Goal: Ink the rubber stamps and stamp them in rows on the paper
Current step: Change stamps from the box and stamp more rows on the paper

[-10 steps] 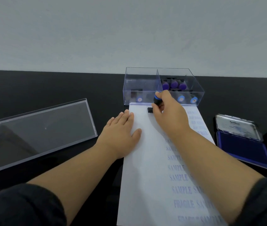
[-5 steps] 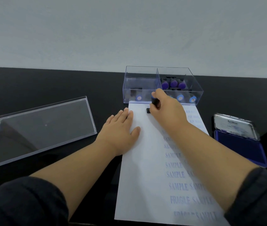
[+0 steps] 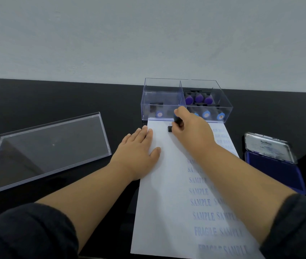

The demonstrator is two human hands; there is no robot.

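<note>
Head view: a glossy black worktop (image 3: 36, 98) meets a plain pale wall (image 3: 148, 34) across the upper frame. At centre, the right hand (image 3: 191, 133) curls round a dark stamp (image 3: 175, 123), its base on the top of the white paper (image 3: 167, 184); the left hand (image 3: 137, 152) lies flat, fingers straight, on the sheet's left edge. Blue SAMPLE and FRAGILE prints run down the sheet. Behind stands a clear box (image 3: 185, 100) of stamps; its lid (image 3: 45, 148) lies left, an open blue ink pad (image 3: 273, 165) right.
</note>
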